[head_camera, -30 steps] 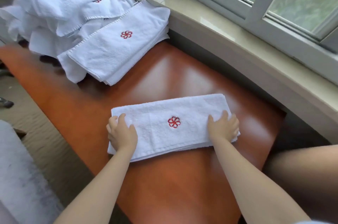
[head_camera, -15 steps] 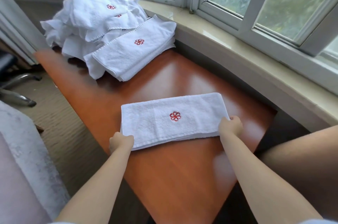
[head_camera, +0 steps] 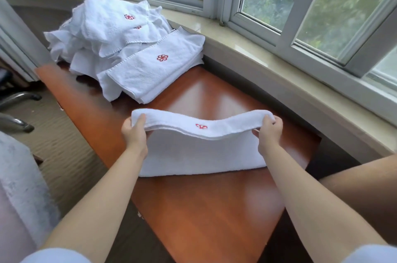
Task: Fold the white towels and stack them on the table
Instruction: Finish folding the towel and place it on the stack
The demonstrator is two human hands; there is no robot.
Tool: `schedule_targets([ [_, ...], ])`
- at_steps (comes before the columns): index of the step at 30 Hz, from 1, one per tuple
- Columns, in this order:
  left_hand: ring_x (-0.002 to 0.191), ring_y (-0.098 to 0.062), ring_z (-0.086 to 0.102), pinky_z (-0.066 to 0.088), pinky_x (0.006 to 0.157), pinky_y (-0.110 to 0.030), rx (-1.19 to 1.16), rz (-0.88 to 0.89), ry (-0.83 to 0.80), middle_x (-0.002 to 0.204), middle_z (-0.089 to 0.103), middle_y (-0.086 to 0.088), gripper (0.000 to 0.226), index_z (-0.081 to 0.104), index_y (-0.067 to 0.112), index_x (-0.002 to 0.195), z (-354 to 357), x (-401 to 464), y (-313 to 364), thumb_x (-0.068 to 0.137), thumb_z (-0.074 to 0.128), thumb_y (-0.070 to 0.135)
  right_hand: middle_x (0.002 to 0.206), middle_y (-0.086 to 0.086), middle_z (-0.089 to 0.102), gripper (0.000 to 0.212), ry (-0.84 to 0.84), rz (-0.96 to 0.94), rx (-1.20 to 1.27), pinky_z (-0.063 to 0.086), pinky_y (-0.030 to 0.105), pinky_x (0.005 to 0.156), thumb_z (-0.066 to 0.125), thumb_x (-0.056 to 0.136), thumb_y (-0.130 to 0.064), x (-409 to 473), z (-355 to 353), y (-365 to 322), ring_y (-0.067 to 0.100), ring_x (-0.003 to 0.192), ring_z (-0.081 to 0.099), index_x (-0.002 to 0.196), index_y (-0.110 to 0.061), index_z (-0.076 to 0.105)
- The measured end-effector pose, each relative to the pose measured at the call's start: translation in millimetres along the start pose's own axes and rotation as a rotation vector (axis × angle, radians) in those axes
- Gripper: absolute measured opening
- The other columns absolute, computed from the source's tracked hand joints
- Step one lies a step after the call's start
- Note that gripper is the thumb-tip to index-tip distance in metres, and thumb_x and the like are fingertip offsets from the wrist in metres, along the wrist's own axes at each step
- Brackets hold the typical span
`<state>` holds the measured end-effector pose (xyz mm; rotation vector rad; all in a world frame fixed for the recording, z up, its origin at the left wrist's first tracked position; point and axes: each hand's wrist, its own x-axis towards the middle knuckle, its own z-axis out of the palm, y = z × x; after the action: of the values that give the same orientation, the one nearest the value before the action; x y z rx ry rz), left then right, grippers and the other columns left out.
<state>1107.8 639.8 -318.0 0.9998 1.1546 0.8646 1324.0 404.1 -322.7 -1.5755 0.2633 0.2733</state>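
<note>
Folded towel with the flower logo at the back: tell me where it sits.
In the head view the folded towel lies at the table's far left, leaning on the loose towel heap, beside the windowsill.

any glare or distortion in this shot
Head view: window light throws pale glare on the table beyond the held towel; wide-angle bending curves the sill and window frames; the trees outside are soft; the hands, left and right, look sharp.

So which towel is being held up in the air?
The folded towel nearest the person: the left hand and right hand pinch its ends, lifting it. The other towels lie heaped by the window, untouched.
</note>
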Motion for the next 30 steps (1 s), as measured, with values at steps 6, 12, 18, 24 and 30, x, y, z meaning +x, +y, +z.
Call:
schedule_targets([
  [6,0.080,-0.031,0.061,0.049,0.070,-0.036,0.600,-0.297,0.122,0.102,0.068,-0.024,0.029,0.067,-0.005,0.102,-62,-6,-85,0.083,0.072,0.016,0.098,0.008,0.054,0.012,0.203,0.190,-0.249,0.041,0.030,0.070,0.046,0.095,-0.014,-20,-39,86,0.024,0.082,0.052,0.105,-0.009,0.051],
  [12,0.074,-0.036,0.059,0.045,0.063,-0.035,0.744,-0.082,0.173,0.086,0.065,-0.020,0.022,0.053,0.011,0.066,-54,-1,-74,0.081,0.059,0.026,0.100,0.009,0.060,0.016,0.309,0.042,-0.365,0.038,0.031,0.073,0.045,0.090,-0.014,-14,-32,71,0.028,0.086,0.053,0.103,-0.015,0.054],
  [18,0.112,-0.034,0.047,0.044,0.087,-0.039,1.043,-0.320,0.102,0.132,0.044,-0.012,0.052,0.058,0.005,0.127,-49,-7,-86,0.083,0.054,0.033,0.137,0.018,0.043,0.040,0.375,0.315,-0.603,0.039,0.043,0.099,0.047,0.091,-0.018,-13,-32,82,0.038,0.122,0.043,0.128,-0.002,0.051],
  [24,0.065,-0.022,0.049,0.047,0.071,-0.034,0.524,-0.344,0.091,0.081,0.054,-0.007,0.009,0.056,0.004,0.084,-47,-19,-67,0.084,0.056,0.013,0.118,0.013,0.054,0.018,0.334,0.306,-0.072,0.040,0.032,0.075,0.042,0.090,-0.007,-20,-30,74,0.025,0.088,0.048,0.108,-0.009,0.043],
  [30,0.076,-0.023,0.055,0.049,0.067,-0.034,0.229,-0.323,0.191,0.085,0.058,-0.005,0.014,0.057,0.008,0.100,-53,-56,-46,0.087,0.053,0.008,0.146,0.015,0.039,0.042,0.433,0.326,-0.098,0.035,0.041,0.100,0.026,0.100,-0.015,-51,-46,58,0.035,0.121,0.045,0.141,-0.007,0.030],
])
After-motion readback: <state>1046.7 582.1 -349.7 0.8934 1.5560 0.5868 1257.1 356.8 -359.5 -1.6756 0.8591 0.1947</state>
